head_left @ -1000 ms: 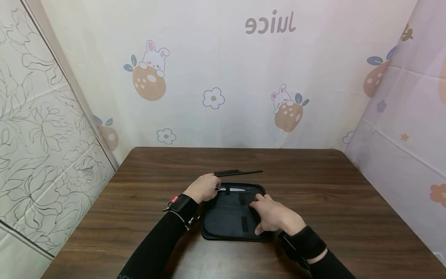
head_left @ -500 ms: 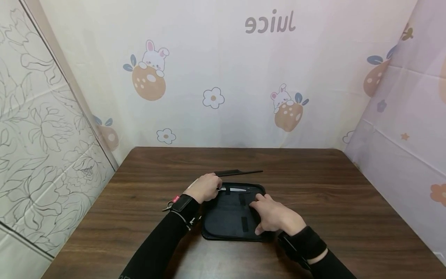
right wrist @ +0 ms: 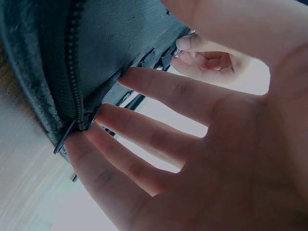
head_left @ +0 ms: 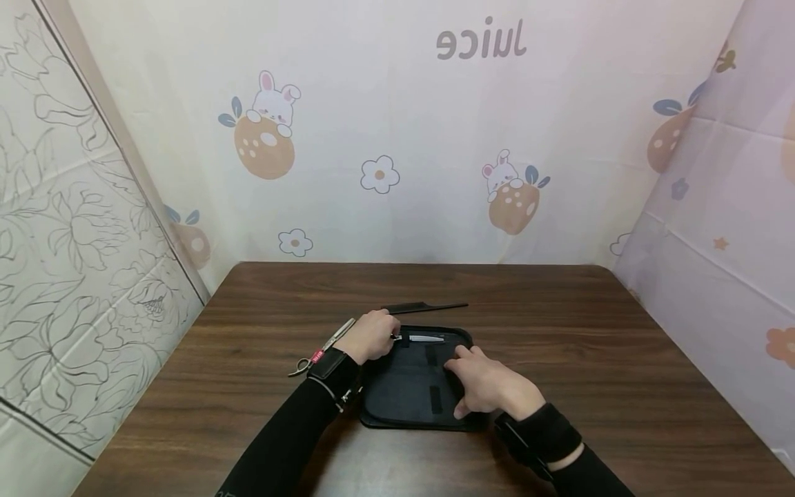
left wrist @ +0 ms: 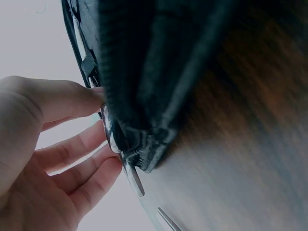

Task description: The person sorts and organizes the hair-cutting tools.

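My left hand (head_left: 371, 336) is at the far left edge of an unfolded black zip case (head_left: 404, 393). Its thumb and fingers pinch the metal handle of a pair of scissors (left wrist: 111, 137), whose silvery blade (head_left: 426, 339) lies along the far side of the case, under an elastic loop. In the left wrist view the handle sticks out past the zipped edge; part of it is hidden by the fingers. My right hand (head_left: 493, 383) rests on the right side of the case, fingers extended, thumb near the front edge. Its fingertips (right wrist: 127, 77) touch the inner lining.
A black tail comb (head_left: 425, 307) lies on the wooden table (head_left: 559, 331) behind the case. A second pair of scissors (head_left: 335, 336) lies left of my left hand, partly covered by the wrist. Patterned curtains (head_left: 435, 124) enclose the table at the back and sides.
My left hand has shifted slightly right, and the scissors' blade has slid further right through the loop. More of the scissors on the table shows. The right hand stays put.
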Demonstrator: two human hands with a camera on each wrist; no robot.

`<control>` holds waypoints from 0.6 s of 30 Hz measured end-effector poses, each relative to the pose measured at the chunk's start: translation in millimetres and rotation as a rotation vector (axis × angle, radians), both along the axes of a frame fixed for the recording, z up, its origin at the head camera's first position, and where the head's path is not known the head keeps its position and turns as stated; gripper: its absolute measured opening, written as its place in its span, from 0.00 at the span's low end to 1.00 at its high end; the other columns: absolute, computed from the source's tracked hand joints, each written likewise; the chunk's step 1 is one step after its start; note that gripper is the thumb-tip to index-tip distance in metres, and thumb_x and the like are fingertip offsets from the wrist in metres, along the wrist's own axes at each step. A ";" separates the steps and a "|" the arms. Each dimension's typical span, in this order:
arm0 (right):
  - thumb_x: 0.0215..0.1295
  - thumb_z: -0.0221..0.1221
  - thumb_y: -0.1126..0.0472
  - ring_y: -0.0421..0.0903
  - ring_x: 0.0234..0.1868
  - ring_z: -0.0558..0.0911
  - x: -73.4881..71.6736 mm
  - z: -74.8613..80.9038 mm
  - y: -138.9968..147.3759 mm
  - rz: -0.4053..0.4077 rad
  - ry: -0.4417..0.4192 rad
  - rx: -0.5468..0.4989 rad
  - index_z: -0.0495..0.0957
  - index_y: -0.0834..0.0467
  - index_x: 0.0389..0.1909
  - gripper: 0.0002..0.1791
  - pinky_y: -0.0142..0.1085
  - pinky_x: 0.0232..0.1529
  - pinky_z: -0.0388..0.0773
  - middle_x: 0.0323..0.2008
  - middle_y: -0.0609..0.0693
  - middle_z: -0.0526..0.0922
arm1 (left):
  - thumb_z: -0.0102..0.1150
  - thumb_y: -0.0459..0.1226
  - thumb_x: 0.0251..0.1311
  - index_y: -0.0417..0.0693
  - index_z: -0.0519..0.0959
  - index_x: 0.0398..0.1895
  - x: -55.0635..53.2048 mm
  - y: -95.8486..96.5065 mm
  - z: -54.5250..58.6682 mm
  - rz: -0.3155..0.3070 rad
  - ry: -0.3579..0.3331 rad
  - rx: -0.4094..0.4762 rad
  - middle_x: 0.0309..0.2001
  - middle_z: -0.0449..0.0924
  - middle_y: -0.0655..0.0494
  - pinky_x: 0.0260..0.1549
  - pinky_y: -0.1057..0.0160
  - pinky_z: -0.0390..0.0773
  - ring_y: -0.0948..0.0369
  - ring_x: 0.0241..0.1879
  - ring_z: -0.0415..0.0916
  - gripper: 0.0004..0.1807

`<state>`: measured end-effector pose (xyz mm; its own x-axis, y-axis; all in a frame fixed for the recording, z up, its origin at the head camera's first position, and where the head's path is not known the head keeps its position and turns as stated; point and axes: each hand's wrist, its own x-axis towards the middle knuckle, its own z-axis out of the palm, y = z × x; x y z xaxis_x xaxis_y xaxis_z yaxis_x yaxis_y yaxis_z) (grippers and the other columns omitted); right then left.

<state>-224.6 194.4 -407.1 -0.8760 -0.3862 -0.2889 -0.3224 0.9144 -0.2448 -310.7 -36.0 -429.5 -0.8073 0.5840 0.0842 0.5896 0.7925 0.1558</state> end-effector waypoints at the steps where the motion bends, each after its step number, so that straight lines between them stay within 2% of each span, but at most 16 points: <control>1: 0.47 0.80 0.56 0.50 0.53 0.69 0.2 -0.3 0.1 0.003 0.000 0.002 0.78 0.60 0.62 0.39 0.46 0.49 0.76 0.53 0.51 0.73 | 0.63 0.30 0.66 0.47 0.86 0.42 0.7 -0.5 0.0 0.006 -0.007 -0.001 0.40 0.79 0.51 0.44 0.55 0.77 0.54 0.41 0.76 0.06; 5: 0.48 0.80 0.56 0.50 0.52 0.69 1.4 -0.6 -0.2 0.009 -0.001 0.002 0.78 0.60 0.63 0.39 0.45 0.48 0.76 0.51 0.50 0.72 | 0.62 0.33 0.68 0.47 0.85 0.48 2.5 -4.7 0.4 0.027 -0.043 0.009 0.42 0.78 0.51 0.42 0.55 0.77 0.55 0.40 0.76 0.08; 8: 0.48 0.80 0.57 0.49 0.51 0.69 2.7 0.0 -0.3 0.005 -0.003 -0.008 0.78 0.60 0.63 0.39 0.45 0.47 0.76 0.51 0.50 0.72 | 0.62 0.32 0.65 0.46 0.84 0.49 2.6 -9.6 2.5 0.029 -0.068 0.036 0.44 0.79 0.51 0.44 0.54 0.78 0.55 0.40 0.77 0.11; 13: 0.48 0.80 0.57 0.50 0.51 0.69 3.3 0.1 0.3 0.004 -0.001 -0.015 0.78 0.60 0.63 0.39 0.45 0.46 0.76 0.51 0.50 0.72 | 0.63 0.26 0.60 0.46 0.87 0.47 1.6 -17.1 6.2 0.035 -0.086 0.052 0.44 0.80 0.51 0.45 0.54 0.79 0.55 0.42 0.78 0.14; 18: 0.48 0.80 0.57 0.50 0.50 0.69 2.4 0.4 0.2 0.007 0.001 -0.015 0.77 0.61 0.63 0.39 0.45 0.46 0.75 0.50 0.50 0.72 | 0.62 0.24 0.61 0.46 0.87 0.48 1.6 -18.2 7.3 0.045 -0.101 0.034 0.46 0.81 0.50 0.49 0.53 0.79 0.51 0.50 0.79 0.16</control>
